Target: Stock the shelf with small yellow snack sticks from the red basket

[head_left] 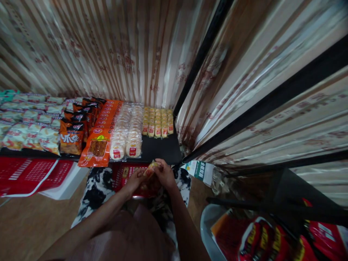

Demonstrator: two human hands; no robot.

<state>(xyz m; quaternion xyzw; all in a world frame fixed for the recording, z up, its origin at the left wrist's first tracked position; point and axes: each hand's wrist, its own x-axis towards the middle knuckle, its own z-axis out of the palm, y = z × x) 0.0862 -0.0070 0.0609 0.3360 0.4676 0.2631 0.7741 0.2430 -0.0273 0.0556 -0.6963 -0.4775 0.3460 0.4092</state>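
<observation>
Between my two hands is a small yellow wrapped snack (pixel 150 170), with a reddish patch on its wrapper. My left hand (pixel 135 180) pinches its left side, and my right hand (pixel 165 175) grips its right end. Both hands are just in front of the black shelf (pixel 156 148), above a red basket (pixel 117 178) at my lap. Rows of similar small yellow packs (pixel 157 123) stand at the shelf's right end. Left of them are two rows of clear-wrapped round white crackers (pixel 133 145).
Orange flat snack packs (pixel 98 141), brown-and-orange snack bags (pixel 71 137) and white snack bags (pixel 35 136) fill the shelf's left. Another red basket (pixel 27 174) is below. A black post (pixel 203 50) rises at the shelf corner. A pale tub (pixel 208 232) with red packs stands right.
</observation>
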